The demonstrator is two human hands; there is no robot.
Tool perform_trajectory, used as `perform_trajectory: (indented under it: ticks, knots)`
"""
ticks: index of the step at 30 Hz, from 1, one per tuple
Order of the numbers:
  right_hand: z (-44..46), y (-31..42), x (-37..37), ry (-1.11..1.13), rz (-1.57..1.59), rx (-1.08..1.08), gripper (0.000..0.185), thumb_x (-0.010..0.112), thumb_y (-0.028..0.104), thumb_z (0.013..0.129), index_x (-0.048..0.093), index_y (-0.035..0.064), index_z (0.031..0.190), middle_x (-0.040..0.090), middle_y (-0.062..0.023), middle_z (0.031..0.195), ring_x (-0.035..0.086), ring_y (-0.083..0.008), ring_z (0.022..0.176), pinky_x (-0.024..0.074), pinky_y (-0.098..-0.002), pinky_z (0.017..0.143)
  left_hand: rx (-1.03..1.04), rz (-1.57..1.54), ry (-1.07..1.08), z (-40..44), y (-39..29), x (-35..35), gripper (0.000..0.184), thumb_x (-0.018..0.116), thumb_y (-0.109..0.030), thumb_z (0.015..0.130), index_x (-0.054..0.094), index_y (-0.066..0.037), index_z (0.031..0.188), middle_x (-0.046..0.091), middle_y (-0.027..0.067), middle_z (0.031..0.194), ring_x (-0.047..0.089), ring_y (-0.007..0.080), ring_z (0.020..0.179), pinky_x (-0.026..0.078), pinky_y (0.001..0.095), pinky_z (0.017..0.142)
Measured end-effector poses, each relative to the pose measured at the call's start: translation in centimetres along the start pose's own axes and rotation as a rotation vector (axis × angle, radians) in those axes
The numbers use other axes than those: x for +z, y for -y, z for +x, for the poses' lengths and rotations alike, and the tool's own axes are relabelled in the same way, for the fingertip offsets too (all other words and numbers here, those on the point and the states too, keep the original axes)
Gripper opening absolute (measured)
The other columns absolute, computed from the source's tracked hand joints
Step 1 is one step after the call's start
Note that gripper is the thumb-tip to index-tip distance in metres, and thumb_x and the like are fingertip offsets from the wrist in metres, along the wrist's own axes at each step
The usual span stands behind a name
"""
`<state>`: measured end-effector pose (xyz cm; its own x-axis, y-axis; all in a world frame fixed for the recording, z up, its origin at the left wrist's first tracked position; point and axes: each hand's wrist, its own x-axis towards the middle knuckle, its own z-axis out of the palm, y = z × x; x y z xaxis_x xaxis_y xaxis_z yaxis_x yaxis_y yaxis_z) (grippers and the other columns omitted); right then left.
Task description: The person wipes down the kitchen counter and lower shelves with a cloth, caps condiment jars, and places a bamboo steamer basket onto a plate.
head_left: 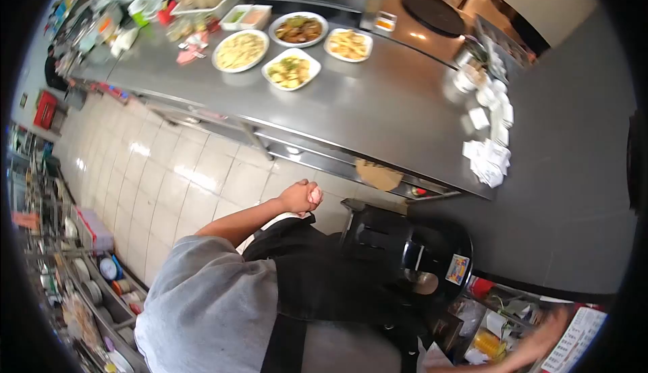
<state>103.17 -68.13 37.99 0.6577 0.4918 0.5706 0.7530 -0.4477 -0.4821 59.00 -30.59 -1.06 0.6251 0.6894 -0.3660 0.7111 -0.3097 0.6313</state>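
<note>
My left hand [299, 197] is a closed fist in front of my black apron, above the tiled floor. Something small, pale and pinkish shows at its fingers, too indistinct to name. Far to the lower right, my right hand [548, 329] is smeared by motion, so its fingers do not show clearly. It is beside a white printed sheet [577, 339] with rows of text, near a cluttered shelf holding a yellow container [489, 343]. I cannot tell whether it touches either one.
A steel counter [398, 103] carries plates of food, including noodles [241, 50] and a dark dish [299, 29]. Crumpled white cloths [487, 162] lie at its right end. A black bin-like container [439, 258] stands close by my apron. Crowded shelves [88, 285] line the left.
</note>
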Motion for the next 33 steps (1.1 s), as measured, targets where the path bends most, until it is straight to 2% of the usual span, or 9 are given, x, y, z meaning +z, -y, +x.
perform_trajectory:
  ticks: [2, 4, 9, 11, 14, 16, 21, 28, 33]
  knots:
    - [-4.4, 2.4, 13.1, 0.469, 0.239, 0.021, 0.044, 0.054, 0.024, 0.096, 0.052, -0.0041, 0.13, 0.062, -0.0175, 0.12, 0.06, -0.0254, 0.11, 0.0492, -0.0375, 0.094, -0.035, -0.116, -0.138, -3.3, 2.8, -1.8, 0.05, 0.072, -0.028, 0.069, 0.055, -0.007, 0.112, 0.057, 0.0244, 0.105, 0.057, 0.0419, 0.104, 0.049, 0.0459, 0.089]
    - [-10.2, 11.4, 25.9, 1.045, 0.803, 0.388, 0.044, 0.053, 0.028, 0.099, 0.051, 0.0001, 0.133, 0.062, -0.0168, 0.122, 0.06, -0.0222, 0.109, 0.0521, -0.035, 0.088, -0.058, -0.237, -0.365, -6.8, 6.0, -3.1, 0.049, 0.071, -0.014, 0.07, 0.052, -0.008, 0.114, 0.048, 0.024, 0.105, 0.059, 0.0415, 0.099, 0.051, 0.0465, 0.086]
    - [-26.9, 28.0, 43.4, 2.007, 0.987, 0.37, 0.051, 0.045, 0.033, 0.103, 0.032, 0.0126, 0.149, 0.047, -0.0154, 0.14, 0.052, -0.0256, 0.124, 0.0486, -0.0406, 0.097, -0.374, -0.913, -0.391, -17.0, 11.9, -9.2, 0.052, 0.066, -0.007, 0.073, 0.046, -0.003, 0.121, 0.049, 0.0166, 0.105, 0.063, 0.0279, 0.096, 0.055, 0.0364, 0.077]
    - [-31.1, 34.1, 46.8, 2.06, 1.012, 0.354, 0.056, 0.044, 0.039, 0.103, 0.028, 0.0141, 0.151, 0.043, -0.0146, 0.144, 0.049, -0.0271, 0.127, 0.0477, -0.043, 0.098, -0.303, -1.06, -0.661, -20.1, 16.1, -9.6, 0.056, 0.067, -0.006, 0.072, 0.044, 0.001, 0.123, 0.053, 0.0166, 0.111, 0.063, 0.0231, 0.097, 0.054, 0.034, 0.08]
    - [-36.4, 42.7, 49.0, 2.074, 0.969, 0.755, 0.058, 0.048, 0.04, 0.101, 0.03, 0.013, 0.15, 0.046, -0.013, 0.141, 0.05, -0.025, 0.125, 0.0482, -0.0414, 0.097, -0.324, -1.239, -0.542, -24.8, 17.5, -12.3, 0.059, 0.063, -0.031, 0.087, 0.04, -0.002, 0.134, 0.053, 0.0138, 0.125, 0.054, 0.0208, 0.114, 0.044, 0.0358, 0.097]
    - [-41.0, 45.4, 51.2, 2.073, 1.054, 0.692, 0.058, 0.051, 0.038, 0.1, 0.032, 0.0108, 0.148, 0.047, -0.0124, 0.137, 0.052, -0.0233, 0.122, 0.0492, -0.0397, 0.095, -0.261, -1.339, -0.375, -26.0, 19.5, -11.5, 0.07, 0.048, -0.052, 0.097, 0.031, -0.007, 0.147, 0.043, 0.0119, 0.142, 0.039, 0.0213, 0.134, 0.03, 0.0368, 0.111]
    - [-46.1, 46.1, 59.1, 2.109, 0.932, 0.885, 0.048, 0.059, 0.022, 0.094, 0.043, 0.0038, 0.136, 0.054, -0.0091, 0.124, 0.058, -0.0167, 0.106, 0.0527, -0.0345, 0.085, -0.37, -1.323, -0.325, -27.5, 25.7, -13.2, 0.063, 0.052, -0.045, 0.097, 0.037, -0.006, 0.145, 0.045, 0.0116, 0.143, 0.041, 0.0198, 0.133, 0.033, 0.0339, 0.11]
    - [-48.6, 41.5, 78.7, 1.767, 0.809, 1.004, 0.038, 0.065, 0.013, 0.085, 0.053, 0.0038, 0.12, 0.066, -0.0084, 0.097, 0.068, -0.0205, 0.082, 0.0572, -0.0319, 0.07, -0.617, -1.098, -0.502, -32.6, 39.1, -12.3, 0.044, 0.057, -0.027, 0.097, 0.051, -0.004, 0.134, 0.062, 0.0094, 0.12, 0.057, 0.0167, 0.111, 0.043, 0.0318, 0.098]
    - [-51.1, 49.3, 87.5, 1.107, 0.577, 0.749, 0.051, 0.071, 0.005, 0.077, 0.047, 0.0041, 0.122, 0.062, -0.0126, 0.108, 0.065, -0.0215, 0.089, 0.0559, -0.0354, 0.07, -0.942, -1.241, -0.639, -39.9, 44.9, -13.2, 0.039, 0.057, -0.022, 0.095, 0.053, -0.005, 0.13, 0.063, 0.0103, 0.12, 0.059, 0.0186, 0.109, 0.045, 0.0332, 0.093]
